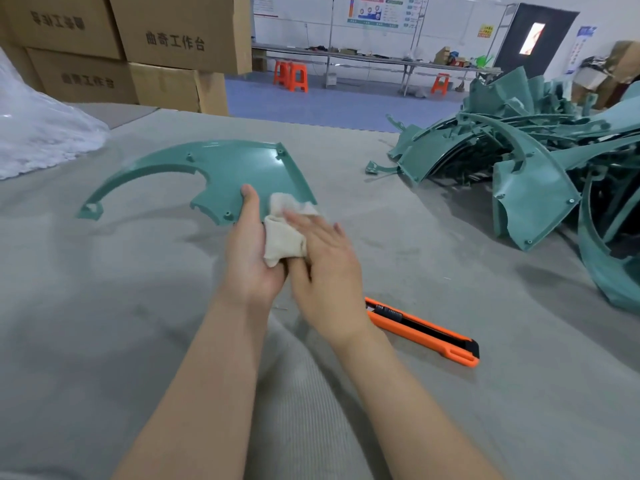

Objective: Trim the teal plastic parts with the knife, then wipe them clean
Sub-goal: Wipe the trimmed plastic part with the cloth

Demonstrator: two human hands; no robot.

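Observation:
A flat teal plastic part (221,171) with a long curved arm is held just above the grey table cover. My left hand (249,247) grips its near edge, thumb lying on top of it. My right hand (325,265) holds a beige cloth (284,233) against that same near edge, its fingers blurred. The cloth sits between my two hands. An orange and black utility knife (426,332) lies on the cover just right of my right wrist, held by neither hand.
A big heap of teal parts (540,174) fills the right side of the table. Cardboard boxes (138,50) are stacked at the back left, beside clear plastic wrap (38,133). The grey cover (138,306) is wrinkled near me.

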